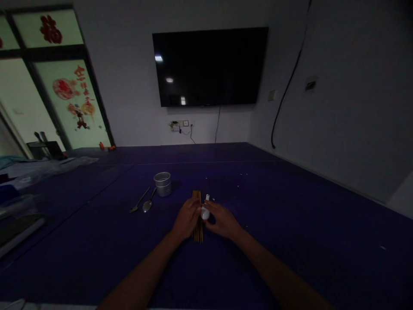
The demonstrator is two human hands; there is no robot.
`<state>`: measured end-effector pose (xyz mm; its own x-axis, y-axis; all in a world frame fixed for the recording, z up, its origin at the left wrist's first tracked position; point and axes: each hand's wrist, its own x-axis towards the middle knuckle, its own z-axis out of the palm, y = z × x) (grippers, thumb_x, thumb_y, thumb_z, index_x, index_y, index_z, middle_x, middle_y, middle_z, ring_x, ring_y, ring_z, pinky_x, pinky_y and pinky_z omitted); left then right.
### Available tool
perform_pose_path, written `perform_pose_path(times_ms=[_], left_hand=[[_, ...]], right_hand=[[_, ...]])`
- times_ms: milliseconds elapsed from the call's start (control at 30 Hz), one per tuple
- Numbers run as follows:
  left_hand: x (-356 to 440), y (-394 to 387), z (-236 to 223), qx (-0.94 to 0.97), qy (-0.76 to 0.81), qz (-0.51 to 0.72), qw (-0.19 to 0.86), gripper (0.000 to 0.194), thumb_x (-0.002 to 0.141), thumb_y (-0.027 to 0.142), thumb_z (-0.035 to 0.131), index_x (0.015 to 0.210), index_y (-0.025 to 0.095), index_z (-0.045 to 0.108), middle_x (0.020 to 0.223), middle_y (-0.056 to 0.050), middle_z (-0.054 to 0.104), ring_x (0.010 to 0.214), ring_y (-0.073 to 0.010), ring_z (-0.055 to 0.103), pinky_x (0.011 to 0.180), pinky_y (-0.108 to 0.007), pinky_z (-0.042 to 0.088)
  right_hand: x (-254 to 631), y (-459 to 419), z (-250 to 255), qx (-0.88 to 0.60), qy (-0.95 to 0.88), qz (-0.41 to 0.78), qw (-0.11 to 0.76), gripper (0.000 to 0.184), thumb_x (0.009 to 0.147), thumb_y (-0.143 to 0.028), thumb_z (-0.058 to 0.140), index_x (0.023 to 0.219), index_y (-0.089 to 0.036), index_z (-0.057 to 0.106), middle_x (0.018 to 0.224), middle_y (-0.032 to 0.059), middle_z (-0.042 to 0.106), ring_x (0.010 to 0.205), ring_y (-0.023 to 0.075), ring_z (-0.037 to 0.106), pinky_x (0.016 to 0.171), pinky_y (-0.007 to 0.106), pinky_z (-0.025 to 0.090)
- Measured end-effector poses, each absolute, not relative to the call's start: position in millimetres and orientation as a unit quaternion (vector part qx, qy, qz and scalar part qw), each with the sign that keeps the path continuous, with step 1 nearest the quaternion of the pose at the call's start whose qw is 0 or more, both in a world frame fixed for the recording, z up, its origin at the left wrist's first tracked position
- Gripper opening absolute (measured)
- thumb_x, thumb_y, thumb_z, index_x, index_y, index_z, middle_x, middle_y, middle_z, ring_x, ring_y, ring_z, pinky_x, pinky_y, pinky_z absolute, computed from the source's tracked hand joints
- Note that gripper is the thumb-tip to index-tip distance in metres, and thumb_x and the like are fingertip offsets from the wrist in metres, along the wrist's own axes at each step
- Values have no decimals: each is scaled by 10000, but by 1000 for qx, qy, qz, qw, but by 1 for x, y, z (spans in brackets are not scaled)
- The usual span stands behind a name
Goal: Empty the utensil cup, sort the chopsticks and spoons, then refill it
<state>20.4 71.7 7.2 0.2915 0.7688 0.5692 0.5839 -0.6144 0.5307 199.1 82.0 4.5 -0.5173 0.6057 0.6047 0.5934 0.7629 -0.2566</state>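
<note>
A bundle of several wooden chopsticks (198,234) lies lengthwise in front of me on the purple surface. My left hand (187,218) rests across their middle, fingers curled round them and hiding that part. Just to the right is a white soup spoon (205,213), its handle pointing away from me. My right hand (222,220) has its thumb and fingers closed about the spoon. The two hands nearly meet, with the left fingertips close to the spoon's edge.
Left of the hands stand a silver metal cup (163,185), a metal spoon (147,205) and a metal fork (138,201). Small white scraps (238,186) dot the purple surface (290,241). A tray-like object (19,232) and clear plastic (54,168) lie far left.
</note>
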Motion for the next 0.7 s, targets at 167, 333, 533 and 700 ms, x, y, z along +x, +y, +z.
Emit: perform_pose_path(times_ms=[167,333,533,700], left_hand=[[19,74,-3,839,431,326,71,501,942,427,255,1261,156,530,1438,-124,376,1344,-217,308,1092,-427,295],[21,75,-7,852,452,254,77,518,950,434,204,1314,170,462,1452,-99,362,1367,-208,260,1108,-427,259],[24,74,-7,848,473,228,72,545,954,444,154,1322,166,443,1441,-97,380,1367,-190,258,1115,-401,250],[26,75,-8,842,479,236,77,549,952,444,170,1340,151,425,1441,-107,376,1364,-194,268,1111,-393,266]], right_hand=[[209,89,2,-337,-892,33,299,523,742,-193,589,1261,-159,529,1286,145,551,1172,240,529,1000,392,420],[212,95,-5,-321,-899,61,293,536,752,-180,586,1282,-163,509,1320,145,520,1211,239,494,1010,394,408],[212,97,-8,-317,-900,72,289,525,765,-162,563,1287,-155,505,1349,148,488,1230,238,473,1026,396,393],[212,92,-2,-321,-901,70,283,496,787,-187,556,1280,-163,510,1332,141,508,1237,243,465,1024,407,396]])
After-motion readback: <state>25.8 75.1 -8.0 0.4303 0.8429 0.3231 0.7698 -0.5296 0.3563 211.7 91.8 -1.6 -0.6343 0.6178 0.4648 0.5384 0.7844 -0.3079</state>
